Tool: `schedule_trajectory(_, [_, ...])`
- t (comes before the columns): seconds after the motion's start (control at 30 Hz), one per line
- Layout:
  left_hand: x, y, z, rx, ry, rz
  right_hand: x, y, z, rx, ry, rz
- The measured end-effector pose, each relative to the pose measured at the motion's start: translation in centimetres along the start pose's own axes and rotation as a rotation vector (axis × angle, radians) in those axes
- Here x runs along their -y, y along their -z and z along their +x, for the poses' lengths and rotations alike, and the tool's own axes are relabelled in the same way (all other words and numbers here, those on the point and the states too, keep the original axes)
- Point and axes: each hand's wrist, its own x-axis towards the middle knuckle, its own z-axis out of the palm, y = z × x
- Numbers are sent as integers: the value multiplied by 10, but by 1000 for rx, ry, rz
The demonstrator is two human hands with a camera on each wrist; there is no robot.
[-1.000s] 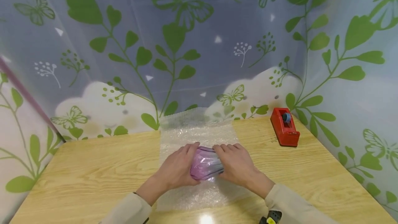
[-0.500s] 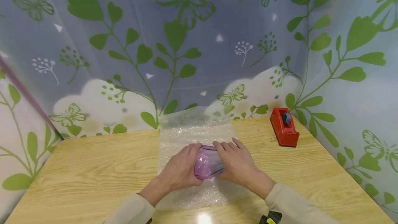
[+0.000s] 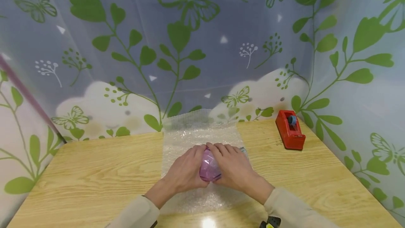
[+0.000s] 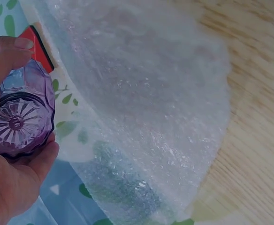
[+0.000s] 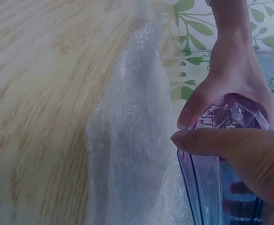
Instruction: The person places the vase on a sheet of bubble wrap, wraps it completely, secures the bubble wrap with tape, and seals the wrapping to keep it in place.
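Observation:
A faceted, clear purple-to-blue glass lies sideways between both hands above a sheet of bubble wrap. My left hand grips its purple end; the left wrist view shows the ribbed round base facing the camera. My right hand curls round the body beside the left, the two hands' fingertips close together at the top. In the right wrist view the glass's blue part runs down under the right hand, fingers visible through it.
A red tape dispenser with a blue roll stands at the right rear of the wooden table. Patterned cloth hangs behind and at both sides. The bubble wrap's far edge rises against the cloth.
My right hand has slid left along the glass toward my left hand, covering more of the body, and the blue-grey end now shows past its fingers. Both hands still hold the glass.

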Motion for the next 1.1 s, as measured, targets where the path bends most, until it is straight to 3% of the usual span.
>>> schedule_trajectory(0.7, [-3,-2,-10,44,49,81,8,-8,-4,8,2,30])
schedule_trajectory(0.87, [-7,-4,-14,50,34,140,10,-6,-8,55,-13,38])
schedule_trajectory(1.1, [-18,-5,-24,78,23,136,18,-1,-21,108,-23,47])
